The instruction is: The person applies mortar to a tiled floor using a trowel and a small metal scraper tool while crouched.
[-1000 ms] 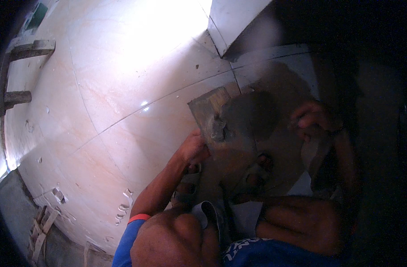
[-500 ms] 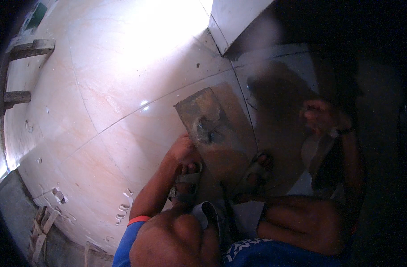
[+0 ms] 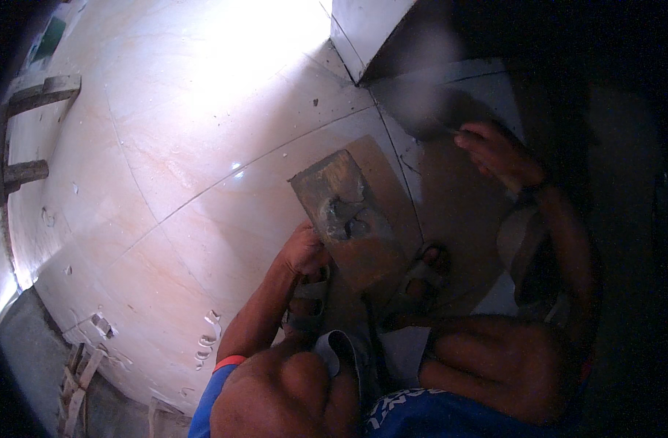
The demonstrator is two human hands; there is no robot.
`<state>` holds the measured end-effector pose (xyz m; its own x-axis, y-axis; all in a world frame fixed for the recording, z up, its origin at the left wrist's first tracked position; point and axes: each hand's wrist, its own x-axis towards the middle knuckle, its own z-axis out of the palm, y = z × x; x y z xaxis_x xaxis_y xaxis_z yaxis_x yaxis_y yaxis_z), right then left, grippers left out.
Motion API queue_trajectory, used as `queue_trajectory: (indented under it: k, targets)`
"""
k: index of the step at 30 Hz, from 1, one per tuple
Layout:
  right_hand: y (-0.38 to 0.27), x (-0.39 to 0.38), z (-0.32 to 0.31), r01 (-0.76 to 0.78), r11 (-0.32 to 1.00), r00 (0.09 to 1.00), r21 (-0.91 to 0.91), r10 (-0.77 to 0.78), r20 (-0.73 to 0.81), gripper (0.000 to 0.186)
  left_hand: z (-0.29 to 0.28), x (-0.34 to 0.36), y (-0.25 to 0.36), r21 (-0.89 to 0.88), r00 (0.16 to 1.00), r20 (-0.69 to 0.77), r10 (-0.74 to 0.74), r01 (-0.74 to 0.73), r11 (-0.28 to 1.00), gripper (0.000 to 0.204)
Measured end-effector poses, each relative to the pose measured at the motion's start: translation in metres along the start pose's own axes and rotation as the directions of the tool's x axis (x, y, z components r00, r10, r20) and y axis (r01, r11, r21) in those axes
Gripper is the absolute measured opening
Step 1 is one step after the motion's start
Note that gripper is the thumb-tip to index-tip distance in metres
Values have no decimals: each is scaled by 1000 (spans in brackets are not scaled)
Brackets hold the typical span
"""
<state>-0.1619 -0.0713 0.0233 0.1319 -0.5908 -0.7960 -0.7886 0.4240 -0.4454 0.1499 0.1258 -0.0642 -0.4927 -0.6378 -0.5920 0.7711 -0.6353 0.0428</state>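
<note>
Over the floor tiles, gripping a board of grey paste with the left hand, holding the right hand curled well apart, impossible to tell around what; seemingly working paste, next needing a level board.

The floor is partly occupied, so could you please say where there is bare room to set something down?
Mostly bare floor lies between the wooden frame at left and the board, beyond the pale marks. It is crowded around the board, with the left hand at its edge and sandalled feet close by. The far right is too dark to judge.
</note>
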Motion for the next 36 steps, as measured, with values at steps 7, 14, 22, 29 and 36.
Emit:
queue_trajectory:
  k: [7, 14, 22, 29, 36]
  targets:
    - [-19, 6, 17, 14, 1000, 998, -5, -14, 59, 64, -8, -3, 2, 44, 999, -6, 49, -49, 998, 25]
    - [-4, 19, 22, 48, 998, 999, 43, -48, 1, 64, 3, 2, 1, 37, 999, 35, 32, -33, 999, 24]
    - [15, 32, 14, 62, 992, 998, 113, -64, 16, 61, -4, 3, -2, 76, 999, 20, 28, -29, 997, 22]
    - [35, 41, 4, 141, 972, 989, 185, -145, 5, 58, 0, -2, 1, 86, 996, 73, 42, -49, 995, 25]
    - [30, 34, -18, 39, 997, 999, 67, -38, -9, 54, -11, 3, -7, -12, 995, 54, 86, -85, 996, 27]
